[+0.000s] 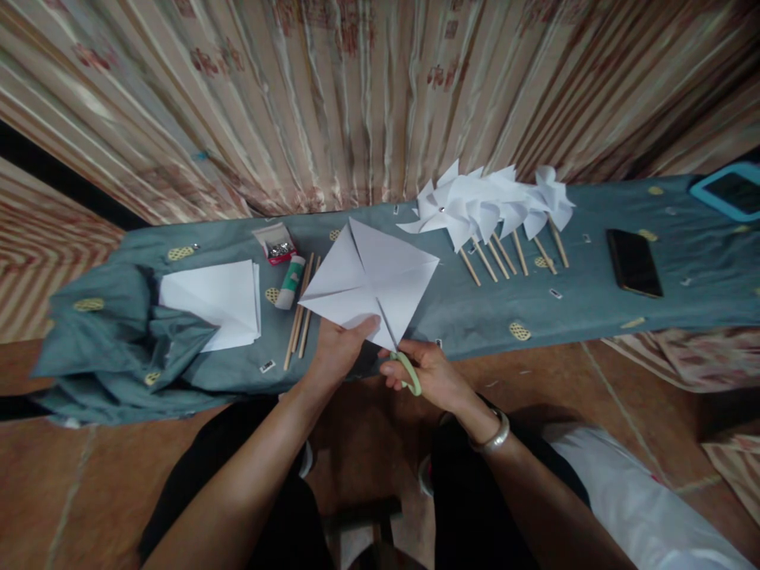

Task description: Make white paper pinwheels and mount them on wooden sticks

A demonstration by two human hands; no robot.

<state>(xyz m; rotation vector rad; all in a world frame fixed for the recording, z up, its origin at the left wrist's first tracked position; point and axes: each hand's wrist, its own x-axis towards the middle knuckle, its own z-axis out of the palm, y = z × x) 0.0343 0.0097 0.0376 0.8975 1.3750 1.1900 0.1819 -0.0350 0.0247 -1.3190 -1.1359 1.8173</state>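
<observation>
My left hand [343, 340] pinches the lower left side of a white square paper [389, 269], thumb on top. The paper is turned corner-down, with slits running from its corners toward the middle. Around the handles of light green scissors [408, 374] my right hand [428, 372] is closed. The scissors are at the paper's lower corner, where a slit runs upward; their blades are mostly hidden. Wooden sticks [301, 317] lie just left of the paper, beside a green and white glue stick [290, 283].
White paper pinwheels [475, 207] on sticks lie in a row at the back right. A black phone [634, 263] and a blue-framed device [730, 191] are farther right. At left are a stack of white paper [210, 297] and a small box of metal pins [276, 244].
</observation>
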